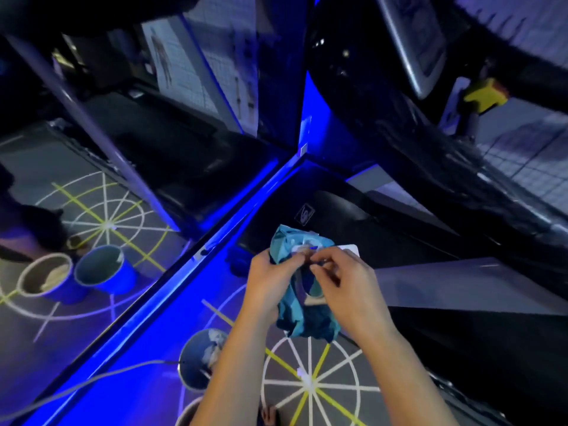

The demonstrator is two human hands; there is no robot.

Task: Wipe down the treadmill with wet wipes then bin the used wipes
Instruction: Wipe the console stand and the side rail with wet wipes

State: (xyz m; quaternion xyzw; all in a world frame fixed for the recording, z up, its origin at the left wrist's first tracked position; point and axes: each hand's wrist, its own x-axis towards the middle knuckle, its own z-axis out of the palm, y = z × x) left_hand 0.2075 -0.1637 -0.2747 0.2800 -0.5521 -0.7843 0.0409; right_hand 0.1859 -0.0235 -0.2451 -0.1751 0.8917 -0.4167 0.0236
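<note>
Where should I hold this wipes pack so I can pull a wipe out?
Hold the wipes pack around its upper body from its left side, as the left hand does. Its opening faces up with the white flap peeled rightwards, so that side stays clear for the right hand pinching there.

Dim room, strong blue strip glow along mirror base [196, 241], motion blur upper right, wide-angle edge bending

You have open floor [344, 358] straight below. The treadmill [445, 287] blocks your right; the mirror [107, 179] and bin [192, 379] crowd your left.
</note>
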